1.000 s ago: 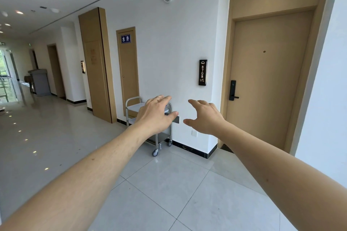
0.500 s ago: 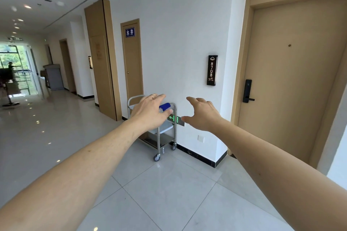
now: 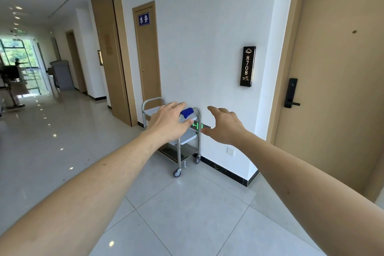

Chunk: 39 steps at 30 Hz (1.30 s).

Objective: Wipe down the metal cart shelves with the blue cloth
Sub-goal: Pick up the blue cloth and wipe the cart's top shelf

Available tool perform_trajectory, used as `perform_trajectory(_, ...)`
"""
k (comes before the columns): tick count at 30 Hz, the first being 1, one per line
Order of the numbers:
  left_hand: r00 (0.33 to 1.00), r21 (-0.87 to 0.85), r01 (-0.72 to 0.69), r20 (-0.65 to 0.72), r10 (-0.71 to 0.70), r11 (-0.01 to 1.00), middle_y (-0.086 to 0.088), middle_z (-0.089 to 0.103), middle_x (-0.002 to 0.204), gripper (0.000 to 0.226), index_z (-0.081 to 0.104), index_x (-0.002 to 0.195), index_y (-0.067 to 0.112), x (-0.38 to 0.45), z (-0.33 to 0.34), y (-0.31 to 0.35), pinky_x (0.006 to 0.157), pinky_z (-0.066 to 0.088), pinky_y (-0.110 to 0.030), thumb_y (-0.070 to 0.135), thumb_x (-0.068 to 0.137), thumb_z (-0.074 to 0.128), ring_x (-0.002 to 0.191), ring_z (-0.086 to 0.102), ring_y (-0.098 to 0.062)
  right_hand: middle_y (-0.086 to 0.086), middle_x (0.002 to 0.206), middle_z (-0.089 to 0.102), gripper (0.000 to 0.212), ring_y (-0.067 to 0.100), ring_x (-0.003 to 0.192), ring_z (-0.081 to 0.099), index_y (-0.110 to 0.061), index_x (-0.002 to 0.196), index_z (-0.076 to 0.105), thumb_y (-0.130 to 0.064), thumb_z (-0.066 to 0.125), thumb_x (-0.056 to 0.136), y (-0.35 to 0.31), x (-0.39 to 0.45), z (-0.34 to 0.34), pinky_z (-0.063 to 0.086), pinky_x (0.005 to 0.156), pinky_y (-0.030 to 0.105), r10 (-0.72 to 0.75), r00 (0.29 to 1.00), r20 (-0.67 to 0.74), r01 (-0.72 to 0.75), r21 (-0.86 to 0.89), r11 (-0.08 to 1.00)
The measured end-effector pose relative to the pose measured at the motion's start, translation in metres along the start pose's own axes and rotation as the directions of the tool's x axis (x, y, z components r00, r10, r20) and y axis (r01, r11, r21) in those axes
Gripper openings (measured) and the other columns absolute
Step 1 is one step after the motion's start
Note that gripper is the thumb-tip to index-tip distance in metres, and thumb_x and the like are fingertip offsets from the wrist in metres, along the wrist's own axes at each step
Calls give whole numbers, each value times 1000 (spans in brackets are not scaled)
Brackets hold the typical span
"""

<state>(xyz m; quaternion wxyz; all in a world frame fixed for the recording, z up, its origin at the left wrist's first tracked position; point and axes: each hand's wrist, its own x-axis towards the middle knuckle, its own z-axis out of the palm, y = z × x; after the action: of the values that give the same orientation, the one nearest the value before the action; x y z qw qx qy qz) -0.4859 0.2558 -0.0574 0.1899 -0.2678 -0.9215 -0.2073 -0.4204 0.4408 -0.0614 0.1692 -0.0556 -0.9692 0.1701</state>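
Observation:
A metal cart (image 3: 188, 151) with three shelves and small wheels stands against the white wall, several steps ahead of me. A blue cloth (image 3: 187, 111) lies on its top shelf. Both my arms are stretched out in front of me. My left hand (image 3: 169, 123) hangs in the air with relaxed fingers and covers part of the cart's top and middle shelves. My right hand (image 3: 225, 125) floats to the right of the cart, fingers loosely spread, holding nothing. Neither hand touches the cart.
A glossy tiled corridor (image 3: 52, 141) runs off to the left. A room door (image 3: 336, 81) with a black lock is on the right. A narrow utility door (image 3: 148, 52) stands behind the cart. A lit green exit sign (image 3: 198, 125) sits low on the wall.
I have come closer to the cart and the view has swung left. The blue cloth on the top shelf has come into sight from behind my left hand. Both hands stay outstretched.

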Motion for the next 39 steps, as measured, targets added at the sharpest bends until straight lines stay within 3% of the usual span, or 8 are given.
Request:
perform_trajectory(12, 999, -61, -32, 31, 34, 998, 0, 31, 158, 70, 30, 150, 29, 190, 62, -138, 111, 32, -43, 58, 90, 52, 144, 28, -23, 8, 148, 44, 80, 36, 134, 37, -27, 157, 23, -44, 65, 91, -14, 209, 85, 39, 101, 44, 81, 997, -18, -81, 10, 997)
perform_trajectory(21, 995, -62, -28, 95, 34, 998, -2, 31, 158, 69, 31, 151, 27, 291, 112, -221, 112, 32, -45, 55, 92, 52, 144, 26, -25, 9, 145, 47, 73, 37, 131, 40, -25, 153, 30, -41, 65, 91, -11, 332, 157, 39, 95, 41, 108, 994, 22, -109, 27, 994)
perform_trajectory(39, 988, -8, 53, 146, -52, 999, -2, 28, 160, 67, 31, 151, 25, 546, 241, -330, 116, 30, -46, 50, 93, 53, 146, 24, -23, 10, 145, 45, 78, 35, 132, 41, -22, 156, 27, -42, 66, 91, 72, 633, 266, 43, 101, 44, 83, 991, 106, -93, 99, 991)
